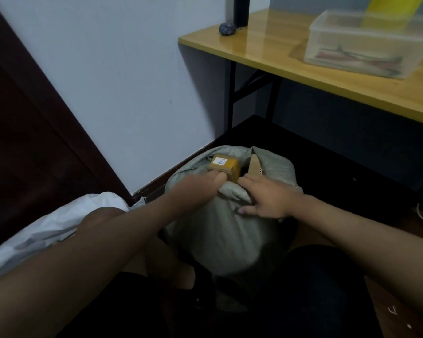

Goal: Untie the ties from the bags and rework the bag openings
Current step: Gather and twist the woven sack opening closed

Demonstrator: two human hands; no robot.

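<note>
A full grey-green woven bag (226, 230) stands on the floor between my knees. Its mouth is open, and the near rim is rolled down into a thick fold (232, 191). A yellow-brown cardboard box (226, 167) with a white label sticks out of the opening, with a flat piece of cardboard (254, 165) beside it. My left hand (200, 185) grips the rolled rim on the left, fingers curled over it next to the box. My right hand (266, 197) lies on the rim at the right, fingers spread and pressing the fold. No tie is visible.
A white bag (59, 223) lies at the left by my knee. A dark wooden door (27, 132) and a pale wall stand behind. A yellow-topped table (315, 62) at the upper right carries a clear plastic box (366, 42) and a dark bottle (241, 11).
</note>
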